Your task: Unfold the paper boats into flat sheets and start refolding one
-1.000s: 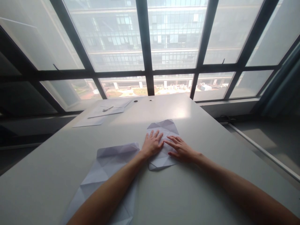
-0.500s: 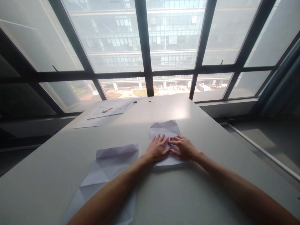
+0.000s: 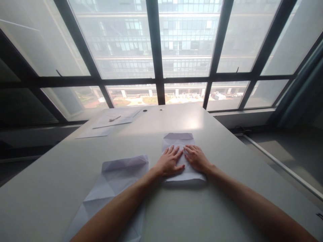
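Daylight fr. a wall of windows (image 3: 158, 80) at 12 o'clock falls on a wide white worktop (image 3: 171, 211), w/ glare nr its far end; an office bldg (image 3: 185, 43) shows thru the glass. Clock is taken fr. the folded paper (image 3: 188, 172), which lies roughly mid-view on the worktop, w/ a shaded strip, apparently a flap, across its far edge. Near edge, at 6, looks slightly raised, shadow beneath. L hand (image 3: 171, 162) is palm-down on it, coming in fr. 8, fingers (image 3: 174, 153) stretched & fanned, thumb out toward the middle; R hand (image 3: 198, 159) comes in fr. 4, fingers closer tog. & a bit bent, tips just beside the L ones. Neither grips anything; both rest on the paper, how hard can't tell. Step in hand, I'd judge: pressing a crease flat nr the middle. Next move prob. calls for even pressure along the fold w/o the sheet sliding, esp. as the near edge isn't flat. At 8, a larger creased sheet (image 3: 113, 179) runs partly beneath the L forearm (image 3: 123, 198); touching or not, can't tell. At 10, well apart: loose papers (image 3: 126, 121) w/ a small white stick (image 3: 115, 118) on top, poss. a pen. Round hole (image 3: 144, 111) at 11. Off the worktop, a dark curtain (image 3: 297, 87) at 2, floor (image 3: 272, 151) at 3.
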Tool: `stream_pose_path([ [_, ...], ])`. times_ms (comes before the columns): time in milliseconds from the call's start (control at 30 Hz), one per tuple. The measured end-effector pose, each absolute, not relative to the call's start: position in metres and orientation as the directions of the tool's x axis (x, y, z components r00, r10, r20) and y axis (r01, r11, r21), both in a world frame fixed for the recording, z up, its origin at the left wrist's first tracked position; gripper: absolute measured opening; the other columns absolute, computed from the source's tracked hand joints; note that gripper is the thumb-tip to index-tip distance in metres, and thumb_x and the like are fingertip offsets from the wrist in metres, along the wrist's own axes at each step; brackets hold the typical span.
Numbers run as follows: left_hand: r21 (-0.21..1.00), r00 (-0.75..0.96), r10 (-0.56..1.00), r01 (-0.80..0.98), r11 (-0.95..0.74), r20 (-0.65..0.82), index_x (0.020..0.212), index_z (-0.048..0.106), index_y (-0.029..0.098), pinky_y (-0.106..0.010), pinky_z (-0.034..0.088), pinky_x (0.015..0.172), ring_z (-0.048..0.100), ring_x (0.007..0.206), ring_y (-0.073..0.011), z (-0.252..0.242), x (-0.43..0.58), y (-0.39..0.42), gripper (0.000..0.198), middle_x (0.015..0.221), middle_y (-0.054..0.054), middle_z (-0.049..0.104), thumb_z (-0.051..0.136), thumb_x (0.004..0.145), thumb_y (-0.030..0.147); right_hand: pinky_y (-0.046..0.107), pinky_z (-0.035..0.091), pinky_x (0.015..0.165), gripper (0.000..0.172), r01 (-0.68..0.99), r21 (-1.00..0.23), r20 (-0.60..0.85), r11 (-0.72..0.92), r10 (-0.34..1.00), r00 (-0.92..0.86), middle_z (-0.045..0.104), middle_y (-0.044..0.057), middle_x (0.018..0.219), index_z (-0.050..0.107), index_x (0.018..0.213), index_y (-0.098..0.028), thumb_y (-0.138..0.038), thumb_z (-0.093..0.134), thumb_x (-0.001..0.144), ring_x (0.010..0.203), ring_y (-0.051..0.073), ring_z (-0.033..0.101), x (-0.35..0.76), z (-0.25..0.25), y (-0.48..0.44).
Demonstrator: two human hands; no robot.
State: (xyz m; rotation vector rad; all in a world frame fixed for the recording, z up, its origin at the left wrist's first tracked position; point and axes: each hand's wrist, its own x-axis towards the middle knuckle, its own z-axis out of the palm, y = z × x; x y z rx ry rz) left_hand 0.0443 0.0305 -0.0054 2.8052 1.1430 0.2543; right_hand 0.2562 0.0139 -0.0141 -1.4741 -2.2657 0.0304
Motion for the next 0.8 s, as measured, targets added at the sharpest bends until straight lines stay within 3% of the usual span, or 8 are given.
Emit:
stream_pose_path([
  [167,0.148,0.755,0.648,0.633,-0.760,0.101,0.157,0.032,0.028,-0.061,0.018,0.120,0.013,0.150,-0.0455,0.000,0.046,0.025,0.082,0.165,-0.011,0.024,0.054,0.089,0.068,0.053,0.027,0.117,0.040,0.909,-0.244,0.278,0.339,0.922,-0.270,0.053,0.013,0.147,0.057,0.137,-0.022,-0.035,0.047,0.100,0.137,0.028,0.045,0.261,-0.017,0.018],
  [400,0.180,0.803,0.594,0.580,-0.794,0.032,0.158,0.029,0.033,-0.064,0.016,0.119,0.007,0.150,-0.0479,0.004,0.044,0.025,0.092,0.166,-0.010,0.019,0.051,0.082,0.081,0.057,0.026,0.116,0.038,0.943,-0.245,0.285,0.225,0.946,-0.152,0.052,0.013,0.148,0.059,0.134,-0.023,-0.031,0.047,0.099,0.138,0.030,0.044,0.271,-0.019,0.025],
  [667,0.192,0.805,0.593,0.582,-0.790,0.001,0.158,0.027,0.035,-0.063,0.011,0.120,0.002,0.151,-0.0459,0.005,0.044,0.025,0.093,0.167,-0.009,0.014,0.047,0.081,0.085,0.060,0.026,0.115,0.037,0.945,-0.242,0.288,0.219,0.947,-0.145,0.052,0.014,0.147,0.060,0.131,-0.021,-0.030,0.046,0.098,0.137,0.032,0.045,0.270,-0.019,0.023],
  [800,0.200,0.798,0.602,0.592,-0.781,-0.011,0.158,0.027,0.036,-0.063,0.010,0.120,0.002,0.151,-0.0461,0.006,0.045,0.025,0.094,0.167,-0.008,0.014,0.049,0.080,0.084,0.057,0.026,0.117,0.038,0.932,-0.235,0.387,0.277,0.906,-0.172,0.055,0.016,0.144,0.061,0.130,-0.017,-0.024,0.046,0.096,0.136,0.032,0.045,0.268,-0.015,0.022],
])
